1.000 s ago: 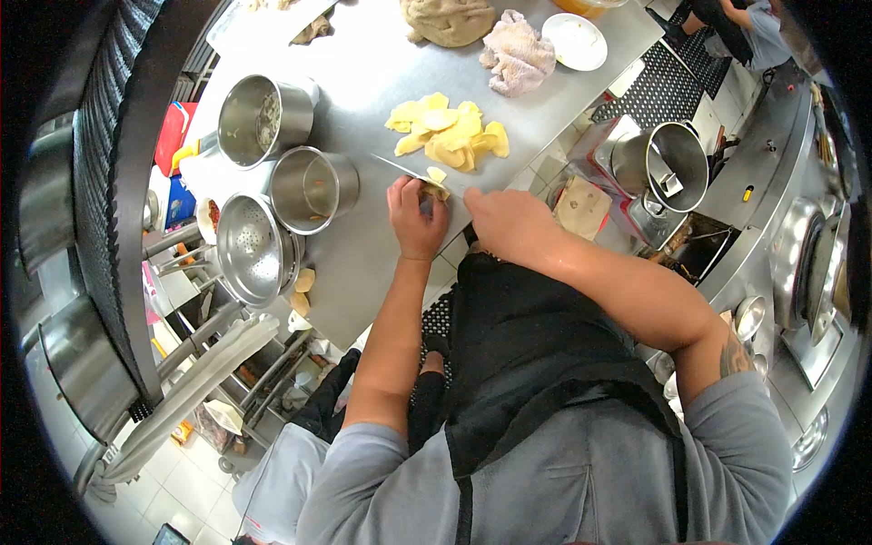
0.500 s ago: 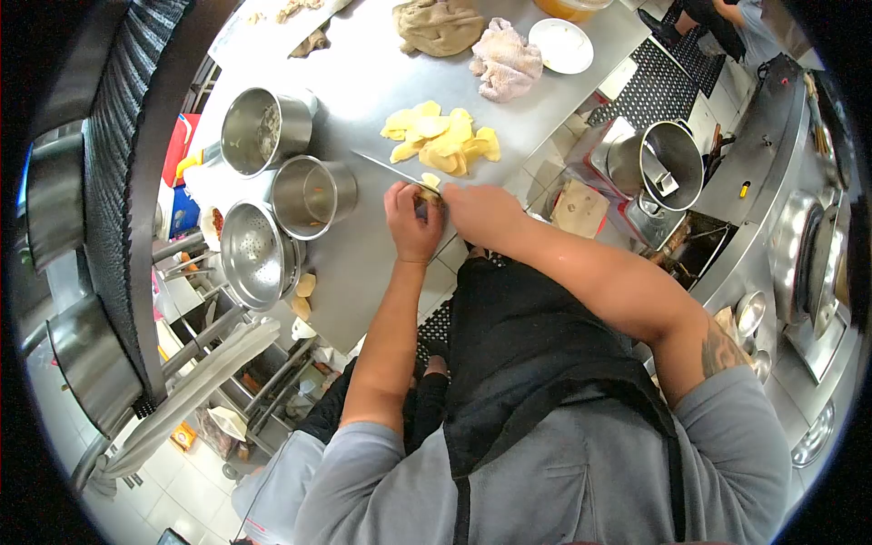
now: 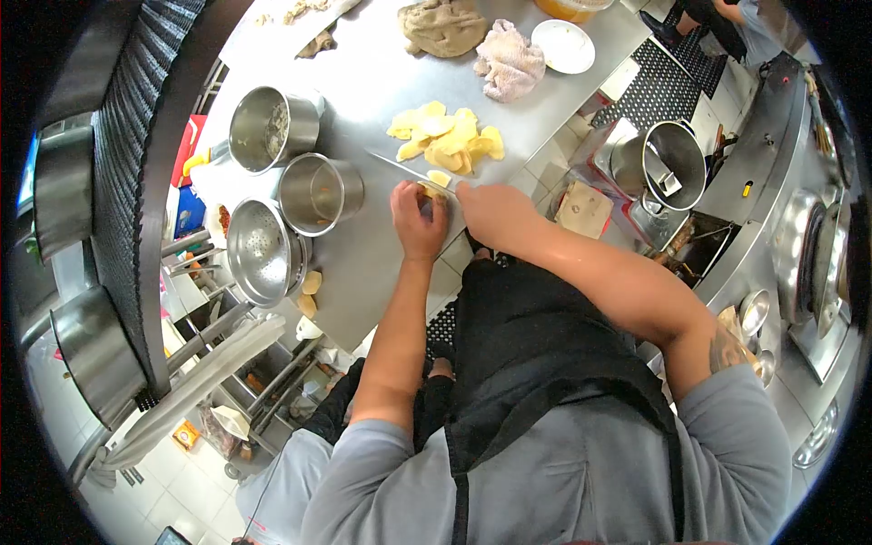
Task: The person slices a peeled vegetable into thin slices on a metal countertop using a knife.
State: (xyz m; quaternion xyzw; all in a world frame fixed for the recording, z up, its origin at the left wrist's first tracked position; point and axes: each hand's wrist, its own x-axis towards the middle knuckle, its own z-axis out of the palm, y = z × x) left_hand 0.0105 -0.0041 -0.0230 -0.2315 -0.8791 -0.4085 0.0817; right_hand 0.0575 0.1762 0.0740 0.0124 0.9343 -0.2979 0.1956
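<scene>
My left hand [image 3: 420, 222] is closed on a potato [image 3: 433, 192], pressing it to the steel table with curled fingers that hide much of it. My right hand [image 3: 495, 213] grips a knife [image 3: 398, 165], its handle hidden in the fist. The thin blade points to the upper left, beside the potato. One pale slice [image 3: 439, 178] lies at the blade, just beyond my left fingertips. Farther up is a loose pile of yellow potato slices [image 3: 450, 141]. Two pale potato pieces [image 3: 310, 292] rest at the table's left edge.
Two steel pots [image 3: 320, 195] and a perforated strainer [image 3: 261, 250] stand at the left. A raw chicken [image 3: 510, 60], a brown cloth [image 3: 441, 27] and a white plate [image 3: 563, 46] sit at the far side. A large pot [image 3: 674, 163] is off to the right. Another person's leg shows at top right.
The knife and my right hand have shifted slightly right relative to my left hand. A slice now lies more visibly apart from the potato. The whole view has moved a little.
</scene>
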